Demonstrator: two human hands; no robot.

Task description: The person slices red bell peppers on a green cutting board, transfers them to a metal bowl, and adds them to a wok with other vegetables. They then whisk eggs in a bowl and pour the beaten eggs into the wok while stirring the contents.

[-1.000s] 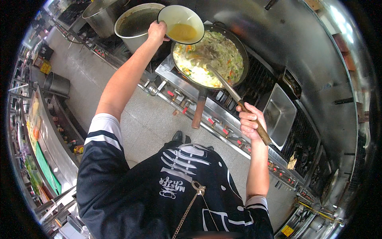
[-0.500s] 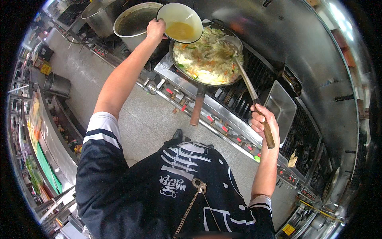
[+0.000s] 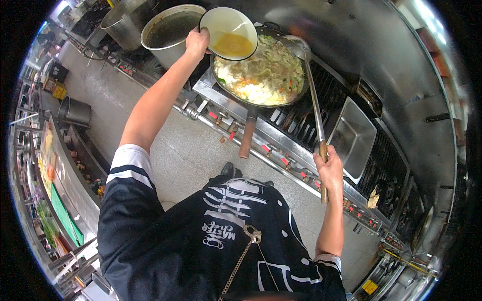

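My left hand (image 3: 197,41) grips the rim of a white bowl (image 3: 217,26) with a dark edge. Yellowish liquid (image 3: 233,45) pools in the tilted bowl, which overhangs the left back of a wide wok (image 3: 217,78). Inside the wok lies a steaming mix of pale shredded vegetables (image 3: 266,75) with orange and green bits. My right hand (image 3: 329,168) is closed round the wooden handle of a long ladle (image 3: 315,100). The ladle's bowl-shaped head rests at the wok's far right rim. A wooden wok handle (image 3: 246,138) points toward me, with neither hand on it.
Behind my left hand stands a large stockpot (image 3: 150,45) of dark liquid, beside another metal pot (image 3: 118,25). A steel pan (image 3: 359,135) sits on the grates to the right. Gas knobs and a pipe (image 3: 226,128) run along the stove front. A counter with a green board (image 3: 66,218) is left.
The ladle head has moved from over the vegetables to the wok's far right rim. My right hand has shifted slightly down and left. The bowl has dropped slightly toward me.
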